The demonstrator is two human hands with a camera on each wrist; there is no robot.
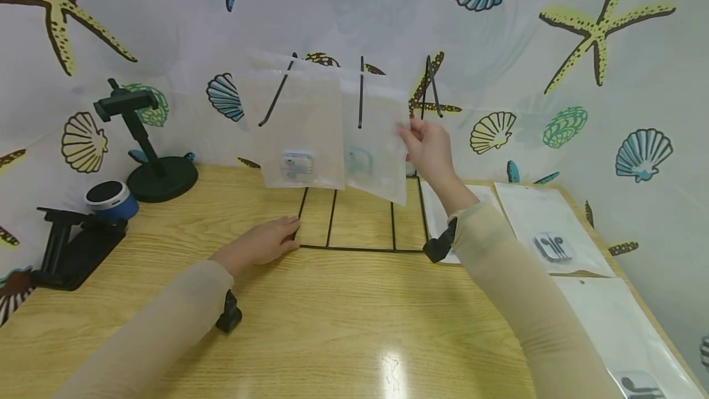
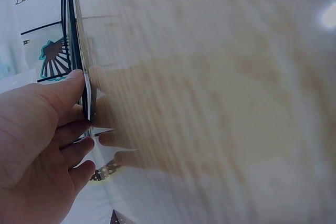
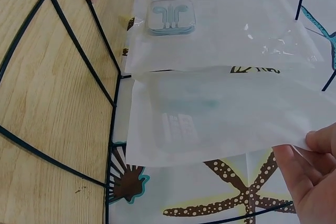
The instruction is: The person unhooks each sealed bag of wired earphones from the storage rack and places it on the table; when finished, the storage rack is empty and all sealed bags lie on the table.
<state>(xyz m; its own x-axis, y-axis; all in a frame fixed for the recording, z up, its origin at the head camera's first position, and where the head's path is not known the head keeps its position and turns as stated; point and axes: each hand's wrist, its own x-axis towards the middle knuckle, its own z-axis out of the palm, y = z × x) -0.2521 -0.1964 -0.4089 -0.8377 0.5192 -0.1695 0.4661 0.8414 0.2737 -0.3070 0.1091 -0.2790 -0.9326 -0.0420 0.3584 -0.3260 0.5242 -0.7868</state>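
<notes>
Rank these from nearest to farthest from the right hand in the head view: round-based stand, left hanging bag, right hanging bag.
1. Right hanging bag: its right edge is in the right hand.
2. Left hanging bag: just left of it.
3. Round-based stand: well to the left.

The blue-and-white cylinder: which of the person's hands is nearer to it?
Left. The left hand is right of the cylinder, holding the left edge of the black rack; the right hand is farther right, pinching a hanging bag.
</notes>
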